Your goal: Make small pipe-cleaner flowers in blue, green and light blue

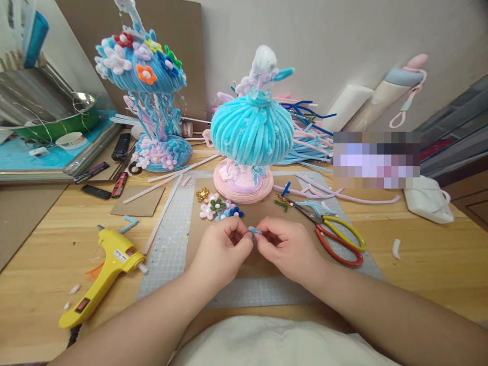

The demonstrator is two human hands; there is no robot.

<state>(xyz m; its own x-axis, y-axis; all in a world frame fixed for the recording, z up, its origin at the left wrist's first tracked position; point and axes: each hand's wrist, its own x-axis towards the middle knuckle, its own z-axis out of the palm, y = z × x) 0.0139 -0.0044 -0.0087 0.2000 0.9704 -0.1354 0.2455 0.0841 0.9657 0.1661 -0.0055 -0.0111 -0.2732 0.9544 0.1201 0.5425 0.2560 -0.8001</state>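
Observation:
Between my fingertips is a short piece of light blue pipe cleaner [254, 230], bent into a small shape. My left hand [226, 244] pinches one side of it and my right hand [284, 244] pinches the other, low over a brown cardboard sheet [263, 264]. Just beyond my left hand lies a cluster of small pipe-cleaner flowers [217, 204] in gold, pink, green and blue. Behind them stands a turquoise pipe-cleaner jellyfish lamp shape [251, 129] on a round pink base [244, 188].
Scissors [339, 239] with red and yellow handles lie right of my right hand. A yellow glue gun [110, 269] rests at left. A flower-covered blue pipe-cleaner piece [143, 66] stands at back left. Loose pipe cleaners [312, 145] are piled behind. A grey cutting mat [163, 264] lies under the cardboard.

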